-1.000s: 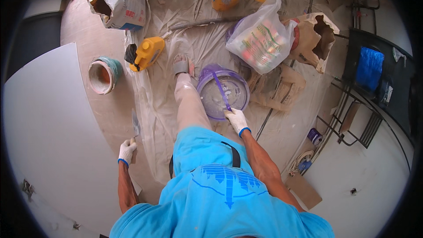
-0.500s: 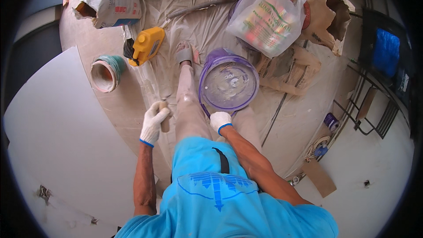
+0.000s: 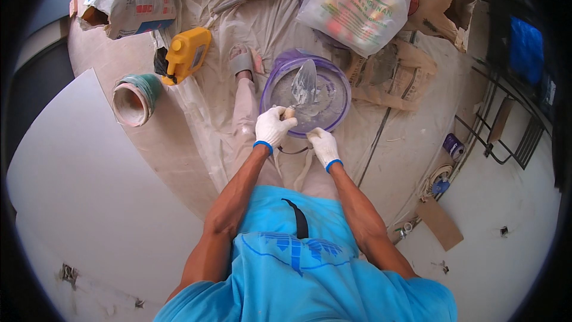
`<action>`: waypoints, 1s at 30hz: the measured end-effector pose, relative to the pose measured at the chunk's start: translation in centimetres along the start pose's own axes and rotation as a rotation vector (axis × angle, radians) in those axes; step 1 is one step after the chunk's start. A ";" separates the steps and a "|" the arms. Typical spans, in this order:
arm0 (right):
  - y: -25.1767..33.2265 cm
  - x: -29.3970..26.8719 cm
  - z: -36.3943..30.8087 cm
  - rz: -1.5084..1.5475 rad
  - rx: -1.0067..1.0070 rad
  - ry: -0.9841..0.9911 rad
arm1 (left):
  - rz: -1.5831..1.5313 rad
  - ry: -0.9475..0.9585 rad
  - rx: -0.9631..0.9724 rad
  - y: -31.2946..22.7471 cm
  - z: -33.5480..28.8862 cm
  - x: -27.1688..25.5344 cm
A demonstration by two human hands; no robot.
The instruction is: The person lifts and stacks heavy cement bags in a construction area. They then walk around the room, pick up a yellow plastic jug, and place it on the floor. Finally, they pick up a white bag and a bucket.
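My left hand (image 3: 273, 126), in a white knit glove with a blue cuff, is closed round the wooden handle of a pointed trowel (image 3: 304, 83). The trowel's shiny metal blade points away from me, above the opening of a purple bucket (image 3: 285, 61). Greyish residue coats the inside of the bucket, which stands between my legs. At its near right rim is my right hand (image 3: 323, 146), gloved the same way, with the fingers closed over the edge. The bucket's thin handle hangs on the near side, between my hands.
A yellow jerrycan (image 3: 188, 53) and a green-and-white tub (image 3: 135, 101) stand to the left. Beyond are a torn white sack (image 3: 134, 0), a filled plastic bag (image 3: 357, 9) and a torn brown paper sack (image 3: 438, 6). Creased plastic sheeting (image 3: 196, 143) covers the floor.
My left hand has swung the trowel from beside my left leg to over the bucket. My right hand has shifted from near the bucket's handle to its rim.
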State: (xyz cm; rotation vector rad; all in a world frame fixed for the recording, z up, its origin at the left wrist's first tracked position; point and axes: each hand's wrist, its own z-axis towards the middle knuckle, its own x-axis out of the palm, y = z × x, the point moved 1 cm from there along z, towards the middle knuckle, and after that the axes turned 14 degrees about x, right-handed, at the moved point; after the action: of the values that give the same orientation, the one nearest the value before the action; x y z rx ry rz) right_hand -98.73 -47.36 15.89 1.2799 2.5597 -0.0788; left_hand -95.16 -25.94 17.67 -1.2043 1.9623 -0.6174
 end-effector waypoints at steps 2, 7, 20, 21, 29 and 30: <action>-1.2 -2.1 -0.2 0.019 0.054 -0.017 | 0.130 -0.035 0.033 0.3 0.4 1.7; -2.8 -5.9 -0.3 0.360 0.146 0.022 | 0.394 -0.060 0.061 1.1 1.4 4.3; -2.0 -7.9 0.2 0.344 0.068 -0.057 | 0.409 -0.023 0.092 2.7 2.1 5.9; -2.0 -7.9 0.3 0.334 0.067 -0.056 | 0.401 -0.022 0.098 2.6 2.0 5.5; -0.4 -7.2 0.9 0.293 0.089 0.000 | -0.016 -0.181 0.138 1.8 0.0 -1.7; -0.1 -7.1 0.9 0.295 0.089 0.001 | -0.044 -0.275 0.109 2.4 -0.1 -2.9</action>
State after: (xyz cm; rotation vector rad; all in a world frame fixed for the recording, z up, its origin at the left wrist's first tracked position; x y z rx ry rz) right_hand -94.55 -53.09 16.96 1.6750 2.3623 -0.1335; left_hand -95.64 -22.26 17.02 -1.1988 1.6562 -0.5423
